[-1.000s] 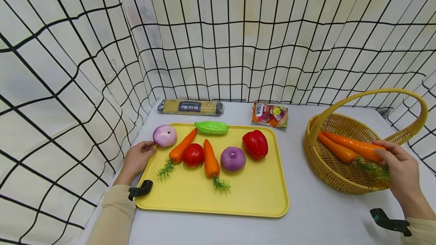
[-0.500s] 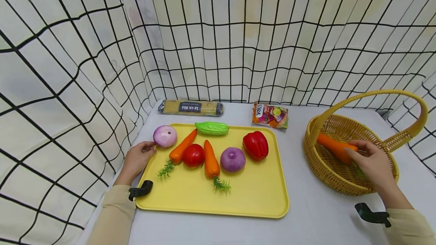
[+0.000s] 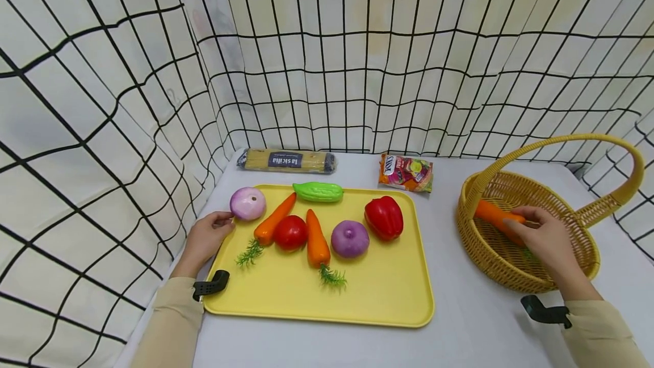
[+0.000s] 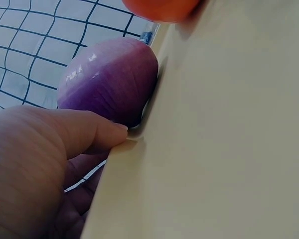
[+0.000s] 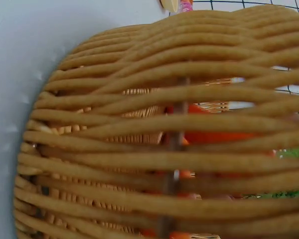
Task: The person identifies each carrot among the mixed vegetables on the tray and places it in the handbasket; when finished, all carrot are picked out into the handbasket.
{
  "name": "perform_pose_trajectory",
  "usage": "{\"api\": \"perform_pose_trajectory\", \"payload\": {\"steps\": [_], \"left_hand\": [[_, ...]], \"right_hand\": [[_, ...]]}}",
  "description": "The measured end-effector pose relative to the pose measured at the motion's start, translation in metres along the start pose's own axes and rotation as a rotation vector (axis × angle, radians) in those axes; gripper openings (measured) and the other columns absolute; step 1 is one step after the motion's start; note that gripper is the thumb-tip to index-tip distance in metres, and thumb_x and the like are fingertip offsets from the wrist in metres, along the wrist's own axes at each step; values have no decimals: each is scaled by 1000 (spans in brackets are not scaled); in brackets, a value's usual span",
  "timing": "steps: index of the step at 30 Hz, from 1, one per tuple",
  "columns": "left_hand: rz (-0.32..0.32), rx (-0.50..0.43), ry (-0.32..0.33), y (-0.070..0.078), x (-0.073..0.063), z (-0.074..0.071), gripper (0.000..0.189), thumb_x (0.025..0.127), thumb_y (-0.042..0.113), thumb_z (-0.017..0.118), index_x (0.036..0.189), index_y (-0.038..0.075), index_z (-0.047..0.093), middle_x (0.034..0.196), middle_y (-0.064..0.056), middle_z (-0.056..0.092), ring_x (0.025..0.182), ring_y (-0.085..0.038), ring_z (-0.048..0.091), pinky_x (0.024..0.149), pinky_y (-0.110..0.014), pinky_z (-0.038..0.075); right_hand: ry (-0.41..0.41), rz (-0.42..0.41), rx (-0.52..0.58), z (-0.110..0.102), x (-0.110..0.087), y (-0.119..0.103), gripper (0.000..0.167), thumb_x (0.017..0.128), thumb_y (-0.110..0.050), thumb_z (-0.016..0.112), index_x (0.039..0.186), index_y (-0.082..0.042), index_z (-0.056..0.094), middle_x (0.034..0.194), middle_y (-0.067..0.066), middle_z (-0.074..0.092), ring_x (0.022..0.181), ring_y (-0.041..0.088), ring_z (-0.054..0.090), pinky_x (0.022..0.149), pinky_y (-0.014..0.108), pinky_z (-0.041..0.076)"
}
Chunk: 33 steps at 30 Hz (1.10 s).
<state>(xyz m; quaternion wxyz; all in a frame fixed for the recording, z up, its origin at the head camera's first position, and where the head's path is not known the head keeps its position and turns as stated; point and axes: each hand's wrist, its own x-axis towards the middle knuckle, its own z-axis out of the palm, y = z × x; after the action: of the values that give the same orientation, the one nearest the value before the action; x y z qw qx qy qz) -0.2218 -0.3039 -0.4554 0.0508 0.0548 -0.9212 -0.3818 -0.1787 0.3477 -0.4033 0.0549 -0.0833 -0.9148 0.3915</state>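
Note:
My left hand (image 3: 206, 241) grips the left rim of the yellow tray (image 3: 378, 294), thumb on top and fingers beneath in the left wrist view. Just beyond the thumb sits a purple-white onion (image 4: 109, 82) at the rim. Inside the wicker basket (image 3: 490, 260), my right hand (image 3: 549, 241) pinches the thick end of an orange carrot (image 3: 493, 214). That carrot overlaps a second one lying in the basket. In the right wrist view the basket's woven wall (image 5: 139, 124) hides the hand, and orange shows through the gaps.
On the tray lie two carrots (image 3: 318, 243), a tomato (image 3: 290, 233), a purple onion (image 3: 349, 239), a red bell pepper (image 3: 384, 218) and a green cucumber-like vegetable (image 3: 318, 192). Behind it are a spaghetti pack (image 3: 286, 161) and a candy bag (image 3: 406, 173). The basket's handle (image 3: 557, 139) arches high.
My right hand has moved left and lower into the basket with the carrot, bringing it down over the other one. The left hand stays at the tray rim.

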Motion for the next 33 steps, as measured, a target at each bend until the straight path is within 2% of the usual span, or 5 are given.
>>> {"api": "perform_pose_trajectory", "payload": {"steps": [4,7,9,24,33], "left_hand": [[-4,-5,-5,-1,-1,-1,37,97,21,57,125,-2,60,112,-20,64,101,-30,60,82,-35,44],[-4,-3,-6,-2,-1,-1,37,97,21,57,125,-2,60,112,-20,64,101,-30,60,82,-34,44],[-4,-1,-7,-2,-1,-1,36,97,21,57,125,-2,60,112,-20,64,101,-30,60,82,-34,44],[3,10,-2,2,-1,-1,36,96,20,58,124,-2,62,111,-20,66,99,-29,61,80,-32,45],[6,12,-1,0,-1,-1,36,95,20,58,124,-2,62,111,-19,66,99,-29,60,81,-33,45]], "right_hand": [[-118,3,-53,-2,2,2,67,94,-47,59,137,2,47,136,31,43,113,42,44,78,33,41],[-205,2,-109,-3,3,4,70,93,-48,61,138,4,45,137,35,40,116,49,42,82,48,41],[-228,3,-135,-3,3,5,71,92,-48,62,137,4,45,136,37,40,115,49,43,85,53,41],[-192,-8,-177,-3,0,5,68,92,-46,64,134,4,49,131,36,46,109,46,48,79,46,41],[-175,-50,-167,-4,-4,5,64,93,-44,63,131,6,51,128,35,52,116,51,46,87,61,41]]}}
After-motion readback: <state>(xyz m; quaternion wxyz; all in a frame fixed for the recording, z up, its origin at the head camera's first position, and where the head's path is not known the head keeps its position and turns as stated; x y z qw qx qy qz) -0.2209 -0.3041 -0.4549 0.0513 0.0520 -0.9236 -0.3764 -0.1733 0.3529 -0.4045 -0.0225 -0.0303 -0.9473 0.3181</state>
